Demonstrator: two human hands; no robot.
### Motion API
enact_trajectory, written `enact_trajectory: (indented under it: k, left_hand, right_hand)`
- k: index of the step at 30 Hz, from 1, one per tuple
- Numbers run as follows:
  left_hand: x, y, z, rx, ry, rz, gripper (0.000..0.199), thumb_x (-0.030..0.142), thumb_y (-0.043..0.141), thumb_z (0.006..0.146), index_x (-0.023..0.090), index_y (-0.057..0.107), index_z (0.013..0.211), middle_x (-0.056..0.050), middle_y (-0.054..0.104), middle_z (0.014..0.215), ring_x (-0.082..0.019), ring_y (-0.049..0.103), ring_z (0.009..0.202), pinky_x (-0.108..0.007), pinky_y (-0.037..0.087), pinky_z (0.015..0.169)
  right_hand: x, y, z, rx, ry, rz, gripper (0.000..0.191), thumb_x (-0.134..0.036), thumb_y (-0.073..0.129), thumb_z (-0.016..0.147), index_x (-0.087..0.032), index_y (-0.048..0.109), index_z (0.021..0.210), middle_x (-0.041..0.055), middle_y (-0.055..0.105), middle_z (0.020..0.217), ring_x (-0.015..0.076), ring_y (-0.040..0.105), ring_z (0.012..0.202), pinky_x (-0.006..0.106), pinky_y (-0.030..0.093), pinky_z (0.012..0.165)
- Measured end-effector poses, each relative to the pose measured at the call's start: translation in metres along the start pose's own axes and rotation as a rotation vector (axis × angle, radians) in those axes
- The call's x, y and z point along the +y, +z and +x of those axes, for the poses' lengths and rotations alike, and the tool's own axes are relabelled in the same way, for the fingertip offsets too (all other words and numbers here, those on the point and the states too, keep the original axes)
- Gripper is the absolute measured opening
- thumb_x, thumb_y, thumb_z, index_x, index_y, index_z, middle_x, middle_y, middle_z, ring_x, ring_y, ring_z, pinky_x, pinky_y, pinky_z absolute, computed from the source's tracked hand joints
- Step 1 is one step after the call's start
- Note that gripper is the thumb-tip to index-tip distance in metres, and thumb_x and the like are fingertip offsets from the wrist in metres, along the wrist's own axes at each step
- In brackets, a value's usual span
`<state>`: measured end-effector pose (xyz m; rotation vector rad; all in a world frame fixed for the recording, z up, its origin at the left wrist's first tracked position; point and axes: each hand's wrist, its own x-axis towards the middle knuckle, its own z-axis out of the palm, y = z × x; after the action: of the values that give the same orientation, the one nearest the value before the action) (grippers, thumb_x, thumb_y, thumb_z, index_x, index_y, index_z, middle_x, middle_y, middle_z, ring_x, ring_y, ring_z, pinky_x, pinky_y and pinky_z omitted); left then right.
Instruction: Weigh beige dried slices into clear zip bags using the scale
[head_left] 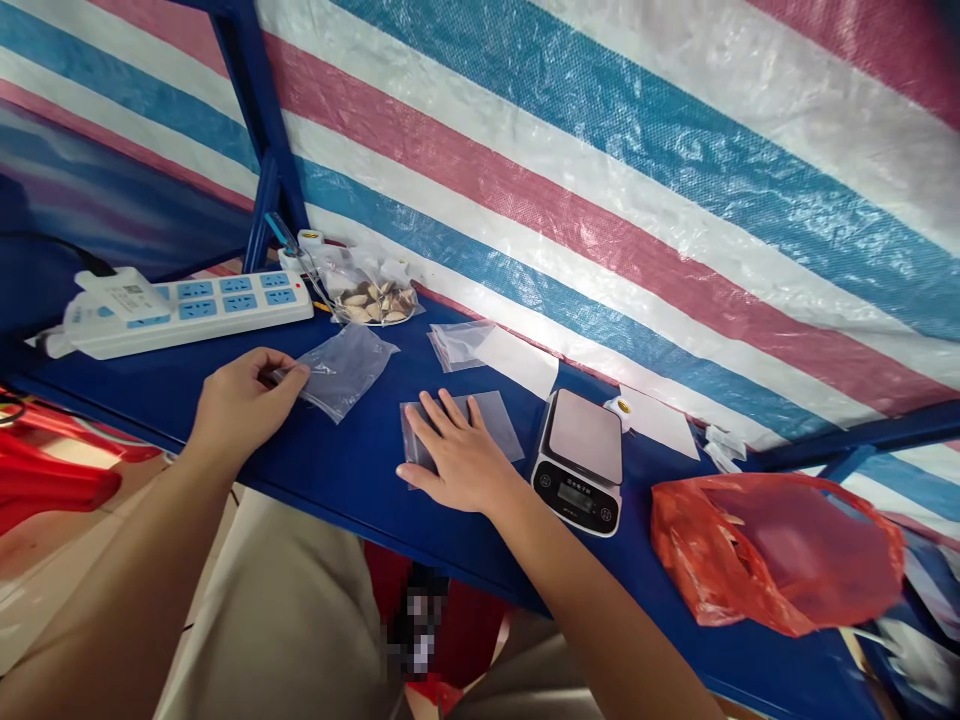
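My left hand [251, 400] pinches the left corner of a clear plastic bag [349, 370] above the blue table. My right hand [457, 450] lies flat with its fingers spread on another clear plastic bag [500, 420], which rests on the tabletop. Just right of that hand is a white kitchen scale [586, 437] with a black display panel. Behind the two hands, more clear bags [457, 345] lie beside a white sheet [519, 360]. A plastic-wrapped pile of brown and tan pieces [375, 302] sits at the back, beyond the left bag.
A white power strip [225, 308] lies at the back left of the blue table [330, 470]. An open red plastic bag [780, 550] stands at the right. Behind the table hangs a striped tarp [570, 190], with a blue metal post [255, 110] at left.
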<state>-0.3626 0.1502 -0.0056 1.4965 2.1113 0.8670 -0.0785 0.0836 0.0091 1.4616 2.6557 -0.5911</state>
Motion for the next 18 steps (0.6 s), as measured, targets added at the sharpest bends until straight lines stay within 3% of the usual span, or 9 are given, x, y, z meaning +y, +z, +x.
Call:
enact_trajectory:
  k: [4, 8, 13, 18]
  left_hand:
    - [-0.002, 0.001, 0.003, -0.001, 0.017, -0.005, 0.032, 0.050, 0.065, 0.081, 0.022, 0.068, 0.097, 0.002, 0.065, 0.081, -0.014, 0.057, 0.073, -0.027, 0.041, 0.069]
    - [0.000, -0.002, 0.001, -0.003, 0.006, 0.009, 0.032, 0.050, 0.065, 0.082, 0.021, 0.068, 0.096, 0.002, 0.065, 0.079, -0.014, 0.058, 0.073, -0.026, 0.040, 0.069]
    - [0.004, -0.004, 0.000, -0.011, 0.017, 0.031, 0.031, 0.049, 0.064, 0.082, 0.021, 0.068, 0.094, 0.002, 0.065, 0.077, -0.014, 0.058, 0.073, -0.026, 0.039, 0.068]
    - [0.008, -0.004, -0.001, -0.011, 0.015, 0.023, 0.031, 0.049, 0.065, 0.081, 0.020, 0.068, 0.093, 0.002, 0.065, 0.076, -0.015, 0.058, 0.074, -0.026, 0.040, 0.069]
  right_hand:
    - [0.006, -0.001, -0.010, 0.016, 0.019, -0.028, 0.089, -0.074, 0.013, 0.106, -0.014, 0.011, 0.172, 0.0068, -0.003, 0.178, 0.0300, -0.010, 0.164, 0.062, -0.006, 0.130]
    - [-0.010, 0.002, -0.015, 0.081, 0.037, -0.014, 0.083, -0.067, 0.018, 0.109, -0.012, 0.020, 0.171, 0.0108, 0.004, 0.178, 0.0339, -0.003, 0.165, 0.065, 0.003, 0.131]
    - [-0.048, 0.025, -0.019, 0.195, 0.158, -0.033, 0.071, -0.045, 0.033, 0.112, 0.002, 0.031, 0.165, 0.0245, 0.021, 0.174, 0.0414, 0.018, 0.162, 0.059, 0.024, 0.131]
    - [-0.042, 0.030, -0.009, 0.332, 0.181, -0.184, 0.052, -0.021, 0.044, 0.107, -0.002, 0.050, 0.154, 0.0229, 0.051, 0.160, 0.0369, 0.047, 0.149, 0.052, 0.046, 0.121]
